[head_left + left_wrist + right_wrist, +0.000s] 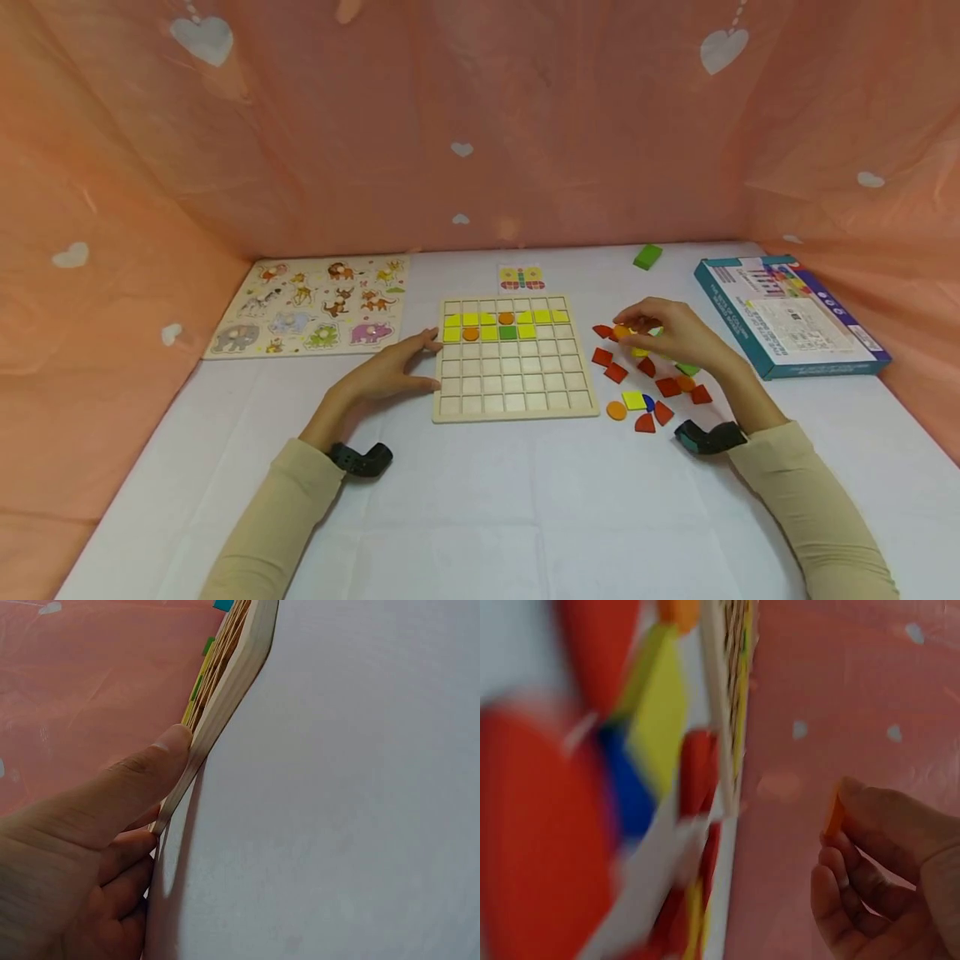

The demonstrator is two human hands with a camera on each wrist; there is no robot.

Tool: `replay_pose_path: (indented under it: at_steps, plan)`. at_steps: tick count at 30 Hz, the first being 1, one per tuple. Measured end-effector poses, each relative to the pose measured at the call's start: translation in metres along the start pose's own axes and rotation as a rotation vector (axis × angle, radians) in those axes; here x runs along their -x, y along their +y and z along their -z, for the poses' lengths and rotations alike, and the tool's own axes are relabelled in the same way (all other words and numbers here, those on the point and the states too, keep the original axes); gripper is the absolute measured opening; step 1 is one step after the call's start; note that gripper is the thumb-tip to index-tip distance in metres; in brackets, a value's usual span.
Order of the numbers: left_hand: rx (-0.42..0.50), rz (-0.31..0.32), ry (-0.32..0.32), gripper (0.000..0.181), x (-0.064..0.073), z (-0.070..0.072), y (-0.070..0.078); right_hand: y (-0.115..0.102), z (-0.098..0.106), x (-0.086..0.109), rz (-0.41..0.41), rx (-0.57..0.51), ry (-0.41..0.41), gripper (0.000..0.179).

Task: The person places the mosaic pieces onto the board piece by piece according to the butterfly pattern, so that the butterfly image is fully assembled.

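Now the right hand pinches an orange piece above scattered pieces, right of the grid board! Across, the left hand, thumb and fingers wide apart, touches the board's left edge.

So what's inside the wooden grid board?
Yellow pieces, two orange discs and a green square sit in the far half of the grid board. What lies beneath them is covered and can't be seen.
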State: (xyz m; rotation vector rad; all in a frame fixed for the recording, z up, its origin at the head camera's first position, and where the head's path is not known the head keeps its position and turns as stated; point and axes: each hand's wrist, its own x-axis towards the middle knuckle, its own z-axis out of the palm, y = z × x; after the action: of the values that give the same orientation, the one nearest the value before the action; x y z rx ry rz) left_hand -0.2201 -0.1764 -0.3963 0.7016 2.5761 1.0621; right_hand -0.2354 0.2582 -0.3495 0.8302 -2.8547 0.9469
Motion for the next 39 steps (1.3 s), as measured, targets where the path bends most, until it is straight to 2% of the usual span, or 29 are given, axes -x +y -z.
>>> replay_pose_path:
  at_steps: [7,13,17,20,26,39]
  plan:
    - [-0.009,0.003,-0.001,0.077,0.000,-0.001,0.000,-0.036,-0.023,-0.047,0.056,-0.025,-0.015,0.028]
    - [-0.010,0.002,-0.001,0.070,-0.001,-0.001,0.000,-0.038,-0.048,-0.074,0.013,-0.021,-0.084,0.029]
    - [-0.015,-0.005,-0.001,0.072,-0.002,-0.002,-0.002,-0.033,-0.059,-0.078,-0.015,-0.016,-0.113,0.027]
    - [-0.016,-0.004,0.002,0.075,-0.001,-0.001,-0.002,-0.031,-0.063,-0.079,-0.026,-0.008,-0.106,0.025]
    - [-0.013,0.006,0.001,0.074,-0.001,-0.001,-0.001,-0.024,-0.071,-0.080,0.011,-0.002,-0.088,0.026]
    - [-0.016,-0.002,0.003,0.072,-0.002,-0.001,-0.002,-0.024,-0.071,-0.078,0.033,-0.014,-0.062,0.025]
